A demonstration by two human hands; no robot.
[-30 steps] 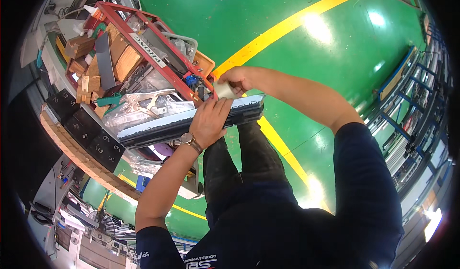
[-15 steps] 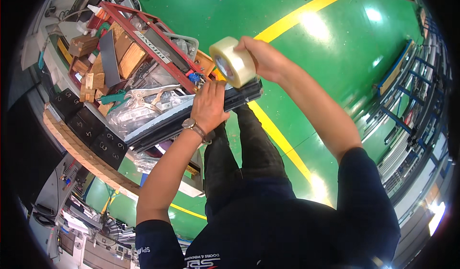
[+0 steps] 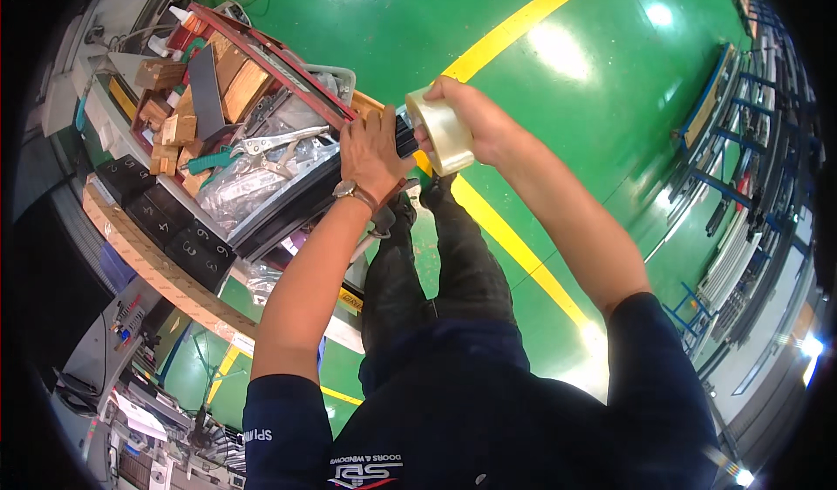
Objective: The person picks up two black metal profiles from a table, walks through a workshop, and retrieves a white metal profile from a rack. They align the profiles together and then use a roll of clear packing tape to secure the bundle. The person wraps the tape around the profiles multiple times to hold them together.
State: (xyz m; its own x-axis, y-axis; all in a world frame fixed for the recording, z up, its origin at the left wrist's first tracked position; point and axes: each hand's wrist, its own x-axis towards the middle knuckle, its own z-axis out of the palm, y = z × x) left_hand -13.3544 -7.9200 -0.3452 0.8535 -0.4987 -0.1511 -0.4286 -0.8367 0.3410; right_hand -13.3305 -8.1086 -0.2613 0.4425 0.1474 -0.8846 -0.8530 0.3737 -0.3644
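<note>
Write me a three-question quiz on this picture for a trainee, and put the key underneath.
1. Which hand holds the roll of tape?
2. True or false: the left hand is touching the dark bar.
3. Pick one. What colour is the painted stripe on the floor? A) white; B) yellow; C) red.

Key:
1. The right hand.
2. True.
3. B.
</note>
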